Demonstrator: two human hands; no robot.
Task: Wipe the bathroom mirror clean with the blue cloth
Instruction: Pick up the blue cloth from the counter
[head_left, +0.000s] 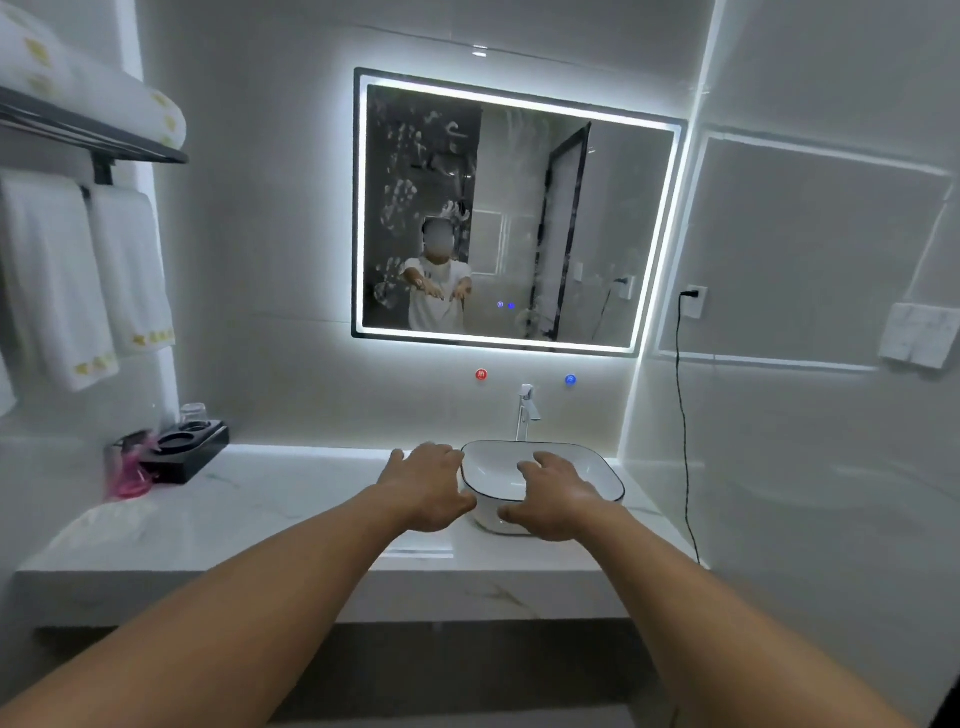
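The lit rectangular mirror (571, 208) hangs on the wall above the counter; its left part is covered with white smears and handprints. My left hand (428, 486) is stretched forward over the counter just left of the basin, fingers relaxed, holding nothing. My right hand (556, 501) reaches out over the near rim of the white basin (597, 467), fingers spread and empty. No blue cloth is in view.
A chrome tap (525, 410) stands behind the basin on the white marble counter (270, 514). A black tray with glasses (187, 449) and a pink item (130, 467) sit at the counter's left end. White towels (78, 280) hang at left. A black cable (681, 415) runs down the right wall.
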